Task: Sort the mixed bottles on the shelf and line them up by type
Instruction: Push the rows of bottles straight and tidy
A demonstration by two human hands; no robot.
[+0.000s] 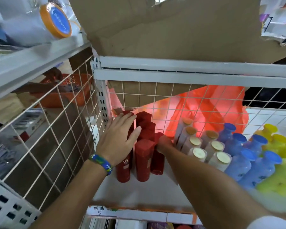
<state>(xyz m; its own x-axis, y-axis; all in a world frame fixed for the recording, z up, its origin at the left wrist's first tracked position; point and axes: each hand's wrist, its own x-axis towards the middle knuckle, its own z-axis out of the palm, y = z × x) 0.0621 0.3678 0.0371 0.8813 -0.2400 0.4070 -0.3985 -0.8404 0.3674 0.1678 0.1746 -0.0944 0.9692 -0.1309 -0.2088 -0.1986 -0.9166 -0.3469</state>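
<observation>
On the white shelf point(139, 192) the bottles stand in groups by colour. The red bottles point(144, 156) are packed into the back left corner against the wire mesh point(155, 91). To their right come the pale bottles point(198, 153) with cream and tan caps, then the blue bottles point(241, 166), and the yellow bottles point(281, 179) at the right edge. The left hand point(120, 139), a blue and green wristband point(101, 161) at its wrist, lies with a wide grip, its fingers straight across the left side of the red group. The right hand point(164, 144) has its grip curled round the upper part of the outermost red bottle point(158, 162), between the red group and the pale one. An orange plastic bag point(205, 109) hangs behind the mesh, and torn cardboard point(172, 27) stands above the shelf's back rail.
</observation>
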